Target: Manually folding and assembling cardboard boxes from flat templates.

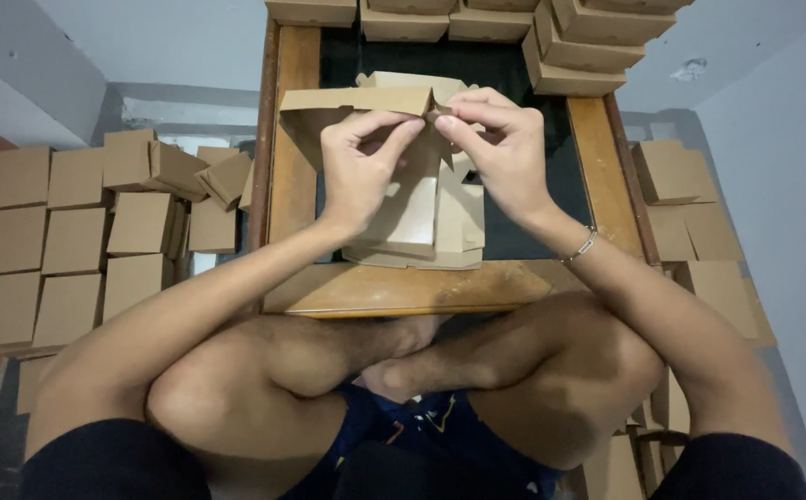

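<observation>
Half-folded cardboard box [421, 199] is held over the middle of the table [296, 185]. Its far flap is pinched shut-fingered by left hand [358, 171] and right hand [505, 153]. Tab-tucking step, judged; firm inward pressing is called for.

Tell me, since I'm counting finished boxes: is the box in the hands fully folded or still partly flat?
Partly folded: left hand and right hand pinch flaps on the cardboard box, whose panels are spread open.
</observation>
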